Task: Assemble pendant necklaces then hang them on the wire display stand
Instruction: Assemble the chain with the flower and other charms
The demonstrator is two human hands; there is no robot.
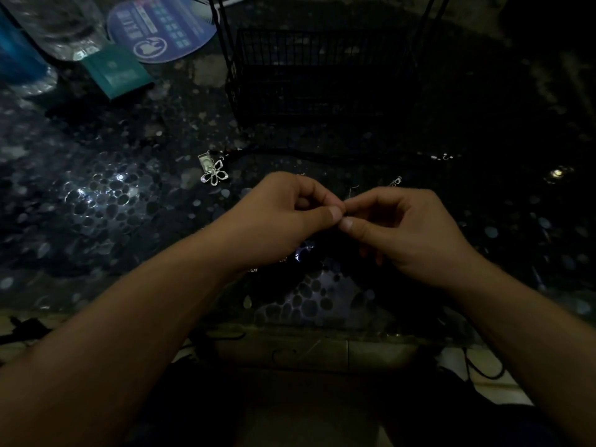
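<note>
Mid-frame, the left hand [290, 217] and right hand [400, 227] meet fingertip to fingertip, pinching something too small to tell — the flower pendant [214, 176] lies on the worktop [96, 201] up-left, the wire stand [316, 72] above.

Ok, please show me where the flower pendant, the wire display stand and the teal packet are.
flower pendant [215, 176]: head view, centre of the silver flower.
wire display stand [309, 64]: head view, front mesh of its black basket.
teal packet [117, 71]: head view, middle of its top face.

head view, looking down, near table [113, 195]
</note>
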